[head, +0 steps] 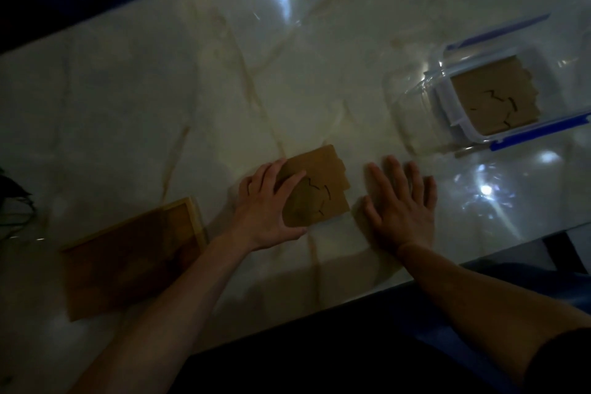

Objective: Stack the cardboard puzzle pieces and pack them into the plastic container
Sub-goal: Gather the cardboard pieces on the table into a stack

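A stack of brown cardboard puzzle pieces point(323, 189) lies on the marble table point(192, 89) near its front edge. My left hand point(271, 211) grips the stack's left side, thumb under the near edge and fingers over the top. Just right of the stack, my right hand point(403, 201) rests flat on the table with fingers spread, apart from the cardboard. A clear plastic container point(447, 112) with blue clips stands at the right. More cardboard puzzle pieces point(499, 96) lie inside it.
A brown wooden puzzle tray point(131, 256) lies at the front left. The container's blue-edged lid part point(540, 131) sits beside it at the right. Dark cables point(16, 201) show at the far left edge. The table's front edge runs diagonally below my hands.
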Tool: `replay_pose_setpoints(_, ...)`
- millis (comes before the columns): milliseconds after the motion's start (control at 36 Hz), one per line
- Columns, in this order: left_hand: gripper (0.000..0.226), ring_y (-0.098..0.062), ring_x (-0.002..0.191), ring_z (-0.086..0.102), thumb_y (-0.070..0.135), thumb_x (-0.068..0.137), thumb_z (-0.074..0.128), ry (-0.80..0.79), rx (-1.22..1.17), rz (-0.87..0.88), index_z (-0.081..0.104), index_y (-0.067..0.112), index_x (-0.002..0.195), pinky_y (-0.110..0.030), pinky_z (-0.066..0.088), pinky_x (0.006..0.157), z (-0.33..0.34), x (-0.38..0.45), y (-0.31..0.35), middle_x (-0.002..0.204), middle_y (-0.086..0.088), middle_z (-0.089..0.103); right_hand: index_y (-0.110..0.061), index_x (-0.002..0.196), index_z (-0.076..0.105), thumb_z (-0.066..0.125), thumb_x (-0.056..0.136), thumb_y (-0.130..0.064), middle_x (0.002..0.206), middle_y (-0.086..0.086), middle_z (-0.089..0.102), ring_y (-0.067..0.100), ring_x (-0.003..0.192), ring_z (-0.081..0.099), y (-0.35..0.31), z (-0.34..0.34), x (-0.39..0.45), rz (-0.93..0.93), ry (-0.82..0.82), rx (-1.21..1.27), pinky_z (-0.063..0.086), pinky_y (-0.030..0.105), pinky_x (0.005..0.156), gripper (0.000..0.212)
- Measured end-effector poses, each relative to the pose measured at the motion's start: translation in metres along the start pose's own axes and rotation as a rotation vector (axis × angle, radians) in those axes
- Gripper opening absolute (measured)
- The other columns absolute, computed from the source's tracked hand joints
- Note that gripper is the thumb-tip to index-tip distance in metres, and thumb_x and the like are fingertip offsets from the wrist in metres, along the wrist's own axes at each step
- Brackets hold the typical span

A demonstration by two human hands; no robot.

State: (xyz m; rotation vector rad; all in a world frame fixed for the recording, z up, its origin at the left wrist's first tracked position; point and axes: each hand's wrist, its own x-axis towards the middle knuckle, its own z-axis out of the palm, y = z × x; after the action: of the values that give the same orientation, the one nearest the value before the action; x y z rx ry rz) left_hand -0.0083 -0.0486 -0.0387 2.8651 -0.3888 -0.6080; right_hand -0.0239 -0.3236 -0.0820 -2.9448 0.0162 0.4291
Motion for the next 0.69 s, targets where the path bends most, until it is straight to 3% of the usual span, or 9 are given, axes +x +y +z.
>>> replay_pose_setpoints(250,0.104,-0.028,0.148,-0.002,0.079,0.061,0.052,0.015,-0.024,0.011,0.009,0.043,0.149,-0.054,0.014,0.115,0.004,0.003,0.001,0.162,-0.002,-0.004,-0.047,0.152,0.005,0.03,0.091,-0.064,0.163,-0.008,0.008,0.022,0.149,0.002,0.002,0.001,0.002,0.0,0.031,0.014,-0.008,0.043,0.117,0.069)
replay_pose_setpoints(417,0.113,-0.026,0.149,-0.015,0.086,0.059,0.052,0.113,-0.105,-0.049,-0.006,0.049,0.149,-0.052,0.002,0.115,0.009,-0.004,0.0,0.162,0.003,-0.017,-0.047,0.153,0.004,0.026,0.091,-0.065,0.164,-0.009,0.006,0.022,0.15,0.0,0.002,0.0,0.003,0.004,0.016,0.011,-0.008,0.044,0.118,0.068)
replay_pose_setpoints(583,0.094,-0.018,0.15,0.005,0.076,0.071,0.049,0.208,-0.47,-0.349,0.011,0.043,0.15,-0.039,0.01,0.116,0.012,-0.026,0.004,0.162,0.003,0.006,-0.05,0.151,-0.004,0.025,0.092,-0.065,0.164,-0.012,-0.004,0.018,0.149,-0.011,0.003,-0.005,0.003,0.003,-0.033,0.039,-0.015,0.043,0.117,0.068)
replay_pose_setpoints(694,0.083,-0.026,0.143,0.024,0.059,0.078,0.059,0.211,-0.592,-0.568,0.028,0.031,0.15,-0.041,0.023,0.115,0.01,-0.04,0.014,0.152,-0.01,0.028,-0.051,0.15,-0.009,0.028,0.092,-0.066,0.163,-0.013,-0.01,0.018,0.149,-0.015,0.003,-0.009,0.003,-0.008,-0.081,0.054,-0.018,0.04,0.116,0.07)
